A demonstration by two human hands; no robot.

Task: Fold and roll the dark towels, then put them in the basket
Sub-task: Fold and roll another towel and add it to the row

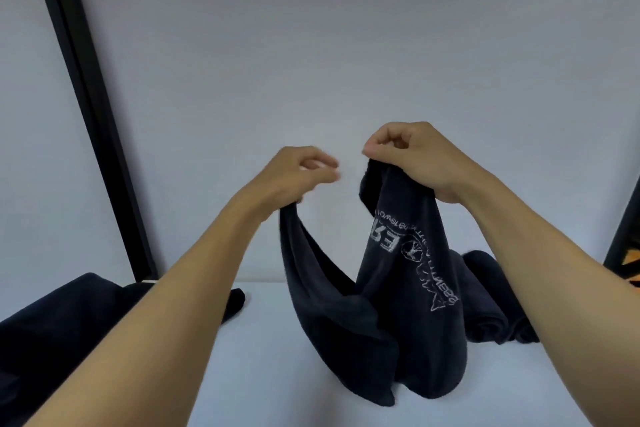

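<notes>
A dark navy towel [398, 315] with a white embroidered emblem hangs from both my hands above the white table [277, 374], its lower end resting on the surface. My left hand [298, 177] grips one upper edge of it. My right hand [412, 156] pinches the other upper edge, a little higher. Rolled dark towels [491, 302] lie on the table behind the hanging one, at the right. More dark towels [62, 322] are piled at the left, partly behind my left forearm. No basket is in view.
A pale wall [311, 45] rises right behind the table. A black frame post [90, 107] slants up at the left. At the right edge there is another dark post and something orange [628, 263].
</notes>
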